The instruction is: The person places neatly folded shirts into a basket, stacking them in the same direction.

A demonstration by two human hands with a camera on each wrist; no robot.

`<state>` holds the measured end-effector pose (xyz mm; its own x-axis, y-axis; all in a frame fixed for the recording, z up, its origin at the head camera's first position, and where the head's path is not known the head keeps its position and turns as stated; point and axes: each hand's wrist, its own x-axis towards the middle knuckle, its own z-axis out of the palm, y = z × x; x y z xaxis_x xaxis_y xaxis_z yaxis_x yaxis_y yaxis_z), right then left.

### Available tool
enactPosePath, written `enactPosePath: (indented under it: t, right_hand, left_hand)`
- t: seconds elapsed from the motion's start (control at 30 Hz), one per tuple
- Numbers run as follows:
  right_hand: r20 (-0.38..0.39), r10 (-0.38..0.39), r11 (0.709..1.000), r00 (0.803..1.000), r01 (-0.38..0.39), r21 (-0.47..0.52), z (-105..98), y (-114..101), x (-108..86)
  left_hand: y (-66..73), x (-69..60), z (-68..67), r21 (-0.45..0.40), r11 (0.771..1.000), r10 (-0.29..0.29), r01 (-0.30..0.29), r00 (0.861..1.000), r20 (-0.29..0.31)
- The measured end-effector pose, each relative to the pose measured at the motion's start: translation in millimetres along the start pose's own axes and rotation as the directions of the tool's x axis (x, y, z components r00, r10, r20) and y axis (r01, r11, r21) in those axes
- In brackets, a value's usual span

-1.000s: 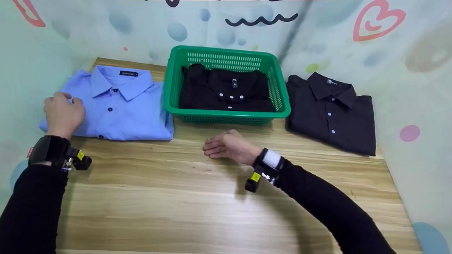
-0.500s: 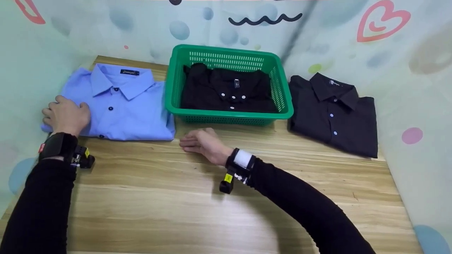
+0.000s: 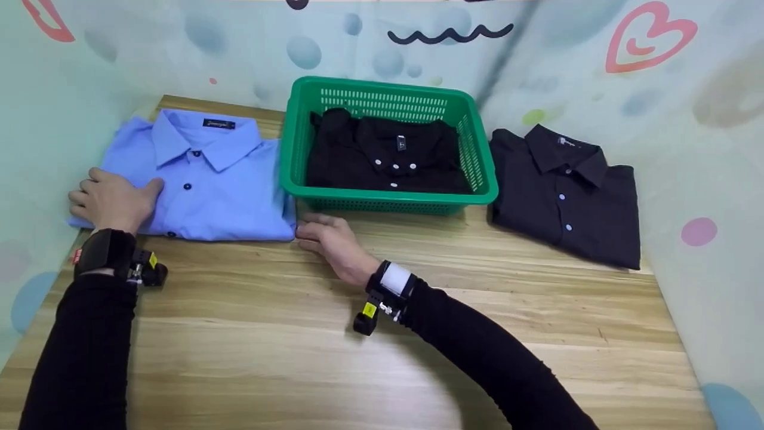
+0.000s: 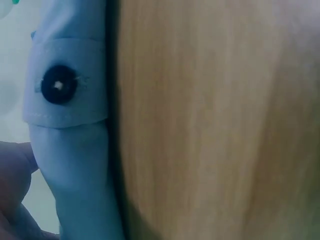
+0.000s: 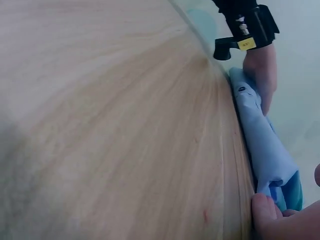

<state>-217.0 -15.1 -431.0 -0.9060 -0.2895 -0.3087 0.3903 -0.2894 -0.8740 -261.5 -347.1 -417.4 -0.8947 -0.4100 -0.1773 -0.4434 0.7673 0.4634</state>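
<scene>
A folded light blue shirt [image 3: 233, 200] with dark buttons lies at the left of the table, collar away from me. My left hand [image 3: 116, 200] rests on its left side, thumb spread toward the button line. In the left wrist view a buttoned cuff [image 4: 65, 85] shows at the shirt's near edge, and part of the hand appears at lower left. At the shirt's near right corner is my right hand [image 3: 335, 245], fingers extended and touching the cloth. The right wrist view shows fingertips [image 5: 265, 207] against that corner, low at the table, with the thumb apart.
A green basket [image 3: 388, 194] stands right of the blue shirt, close against it, with a black shirt [image 3: 352, 161] inside. Another folded black shirt [image 3: 525, 191] lies right of the basket. Printed cloth walls [image 3: 704, 155] border the wooden table [image 3: 268, 346].
My right hand has moved left along the table to the blue shirt's near right corner. The left hand has lowered onto the shirt and shifted slightly right, its thumb spreading.
</scene>
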Motion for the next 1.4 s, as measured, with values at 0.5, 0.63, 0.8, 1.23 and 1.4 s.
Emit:
enactPosePath:
  t: [0.5,0.63,0.8,1.23,1.4]
  right_hand:
    - [0.176,0.1,0.972,0.979,-0.058,-0.23,14,11,-38.1]
    - [0.293,0.199,0.973,0.935,-0.153,-0.173,12,13,-55.0]
    - [0.365,0.311,0.943,0.877,-0.237,-0.235,0,8,-67.5]
    - [0.135,0.135,0.988,0.982,-0.122,-0.097,-6,6,-51.5]
    - [0.246,0.192,0.981,0.95,-0.194,-0.016,-4,15,-53.3]
  left_hand:
    - [-11.6,-30.6,-10.0,0.109,0.992,0.064,-0.068,0.997,0.041]
    - [-16.0,-44.2,-19.0,0.124,0.988,0.077,-0.09,0.992,0.103]
    - [-14.7,-52.0,-32.6,0.154,0.986,0.023,-0.069,0.959,0.284]
    - [-5.4,-30.6,-31.2,-0.001,0.99,0.133,-0.141,0.931,0.341]
    - [-5.6,-16.3,-39.2,-0.13,0.986,0.159,-0.109,0.86,0.484]
